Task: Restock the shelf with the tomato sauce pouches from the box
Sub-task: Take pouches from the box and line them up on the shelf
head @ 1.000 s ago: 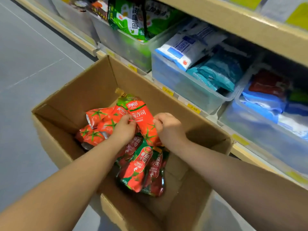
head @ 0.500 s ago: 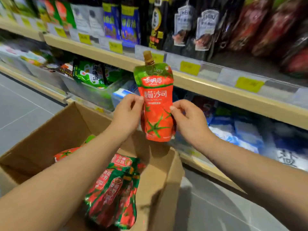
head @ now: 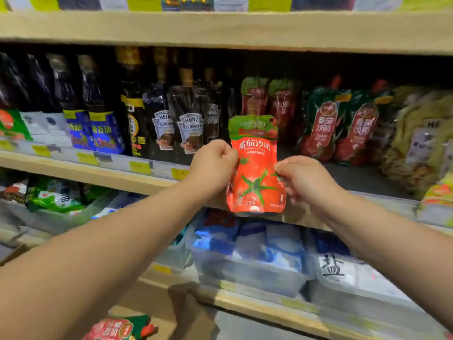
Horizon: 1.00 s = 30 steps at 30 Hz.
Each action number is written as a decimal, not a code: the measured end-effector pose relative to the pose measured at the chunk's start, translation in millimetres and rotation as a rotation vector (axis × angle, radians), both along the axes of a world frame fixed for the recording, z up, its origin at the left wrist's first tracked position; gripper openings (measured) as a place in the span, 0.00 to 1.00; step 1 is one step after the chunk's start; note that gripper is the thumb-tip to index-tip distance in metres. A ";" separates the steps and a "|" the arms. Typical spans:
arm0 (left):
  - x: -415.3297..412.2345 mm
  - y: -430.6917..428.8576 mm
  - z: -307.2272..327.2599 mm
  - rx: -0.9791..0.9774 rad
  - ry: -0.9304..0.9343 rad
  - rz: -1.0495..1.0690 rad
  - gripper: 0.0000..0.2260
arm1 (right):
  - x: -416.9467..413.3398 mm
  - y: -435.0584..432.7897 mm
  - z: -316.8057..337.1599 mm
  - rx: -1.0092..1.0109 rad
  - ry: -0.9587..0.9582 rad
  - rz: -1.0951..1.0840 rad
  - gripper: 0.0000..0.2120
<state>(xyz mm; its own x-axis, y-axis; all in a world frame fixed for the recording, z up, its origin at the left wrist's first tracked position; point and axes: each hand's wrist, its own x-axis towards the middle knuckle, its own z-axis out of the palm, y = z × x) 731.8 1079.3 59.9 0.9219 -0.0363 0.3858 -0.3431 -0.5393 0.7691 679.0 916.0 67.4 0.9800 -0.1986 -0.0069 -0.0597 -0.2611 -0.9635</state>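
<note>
An orange-red tomato sauce pouch (head: pixel 256 168) with a green top is held upright in front of the middle shelf (head: pixel 147 179). My left hand (head: pixel 212 164) pinches its left edge and my right hand (head: pixel 304 179) pinches its right edge. Behind it on the shelf stand two like pouches (head: pixel 267 99). The cardboard box (head: pixel 157 305) shows at the bottom, with a dark green and red pouch (head: pixel 117 328) inside.
Dark sauce bottles (head: pixel 161 114) fill the shelf to the left. Darker tomato pouches (head: pixel 338 126) and yellowish packets (head: pixel 416 143) stand to the right, with a bare stretch of shelf (head: pixel 355 177) in front. Clear bins of salt bags (head: pixel 269 253) sit on the shelf below.
Both hands lifted the pouch out of the box and carried it up to the middle shelf. The view rose from the box to the shelves.
</note>
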 end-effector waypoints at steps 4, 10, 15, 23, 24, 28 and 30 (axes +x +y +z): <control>36.1 -46.4 33.1 0.038 -0.034 -0.023 0.10 | 22.9 -37.1 28.1 0.052 -0.037 -0.079 0.07; 88.3 -83.0 42.6 0.095 0.009 0.026 0.11 | 69.2 -59.0 33.2 0.088 -0.036 -0.168 0.04; 104.8 -88.2 23.0 -0.031 0.140 -0.033 0.12 | 91.9 -62.6 13.5 0.094 -0.030 -0.194 0.11; 87.9 -79.9 13.3 -0.044 0.186 -0.019 0.07 | 86.2 -67.8 3.1 0.127 0.015 -0.225 0.08; 83.8 -79.6 11.6 0.007 0.198 -0.036 0.06 | 85.3 -66.1 4.4 0.118 0.038 -0.221 0.07; 77.2 -85.1 9.7 0.141 0.209 -0.064 0.12 | 85.8 -60.3 10.2 0.209 0.113 -0.213 0.13; 80.3 -91.1 11.1 0.160 0.232 -0.064 0.16 | 89.8 -59.9 12.0 0.230 0.113 -0.225 0.15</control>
